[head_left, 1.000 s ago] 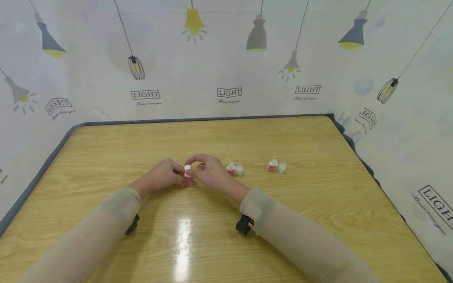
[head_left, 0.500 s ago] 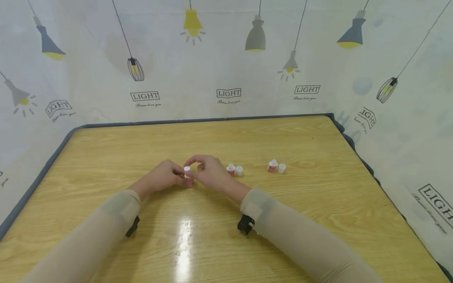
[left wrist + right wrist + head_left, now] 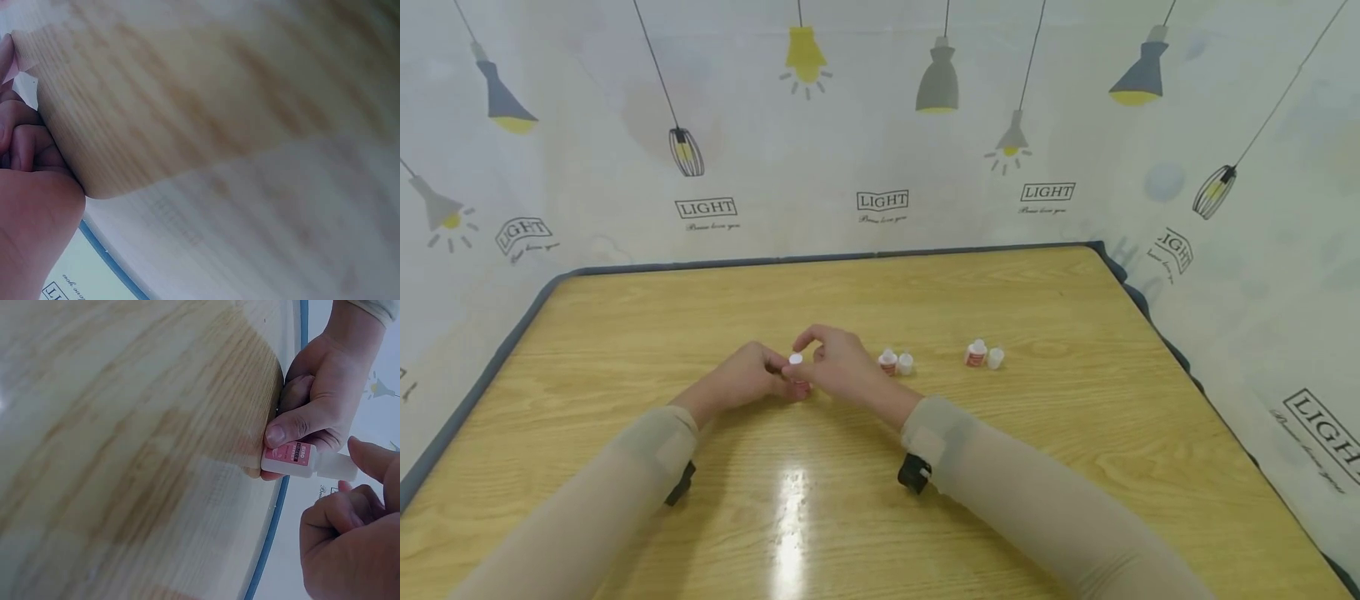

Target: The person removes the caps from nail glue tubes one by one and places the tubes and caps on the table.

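A small white bottle (image 3: 292, 456) with a pink-red label stands upright at the left-centre of the table. My left hand (image 3: 741, 379) grips its body from the left, the thumb lying along the label in the right wrist view. Over its top, my right hand (image 3: 848, 367) holds the white cap (image 3: 336, 467) between thumb and forefinger, its other fingers curled in. From the head, the right thumb crosses in front of the bottle just under the cap top (image 3: 796, 359). In the left wrist view only curled left fingers (image 3: 25, 140) show at the edge, and the bottle is mostly hidden.
To the right of the hands stands a similar bottle (image 3: 887, 362) with a loose white cap (image 3: 906, 363) beside it. Farther right is another bottle (image 3: 976, 353), its cap (image 3: 996, 358) alongside. The wooden table (image 3: 1000, 467) meets a printed wall covering at the back.
The right thumb has slid a little left across the bottle's top, and the right forefinger has risen slightly. The left hand keeps its grip in place. The head view has tilted slightly.
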Tool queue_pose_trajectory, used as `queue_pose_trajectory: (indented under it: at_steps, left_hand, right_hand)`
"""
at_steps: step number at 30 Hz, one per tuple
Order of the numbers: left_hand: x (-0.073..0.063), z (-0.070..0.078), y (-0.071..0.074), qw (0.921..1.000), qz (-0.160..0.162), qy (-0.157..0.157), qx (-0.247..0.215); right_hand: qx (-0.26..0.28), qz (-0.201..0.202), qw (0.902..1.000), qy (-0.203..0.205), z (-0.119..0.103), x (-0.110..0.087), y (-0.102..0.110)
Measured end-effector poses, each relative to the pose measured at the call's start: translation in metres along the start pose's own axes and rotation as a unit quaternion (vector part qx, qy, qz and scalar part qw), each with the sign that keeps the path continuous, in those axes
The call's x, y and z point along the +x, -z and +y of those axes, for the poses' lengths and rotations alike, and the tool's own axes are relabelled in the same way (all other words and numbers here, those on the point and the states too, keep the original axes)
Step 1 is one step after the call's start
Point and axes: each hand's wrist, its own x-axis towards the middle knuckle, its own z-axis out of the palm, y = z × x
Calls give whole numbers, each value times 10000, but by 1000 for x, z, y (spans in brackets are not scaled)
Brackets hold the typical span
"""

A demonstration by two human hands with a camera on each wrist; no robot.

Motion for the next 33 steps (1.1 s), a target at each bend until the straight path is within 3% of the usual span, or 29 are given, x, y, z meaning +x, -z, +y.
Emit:
queue_pose_trajectory:
  at_steps: [5, 13, 19, 25, 33]
  left_hand:
    - [0, 0, -1, 9999, 40, -52, 79]
    - [1, -1, -1, 10000, 37, -45, 74]
    - [-1, -2, 0, 9998, -79, -107, -167]
    - [-1, -2, -1, 9999, -30, -93, -81]
    - [-1, 1, -2, 10000, 67, -39, 58]
  right_hand:
    - [-367, 170, 9992, -42, -1, 0, 0]
    - [-749, 257, 9960, 413, -3, -4, 3]
    - [-769, 359, 9950, 517, -10, -8, 6]
    - [-761, 357, 9958, 359, -10, -11, 10]
    - [-843, 454, 9940, 536, -7, -16, 16]
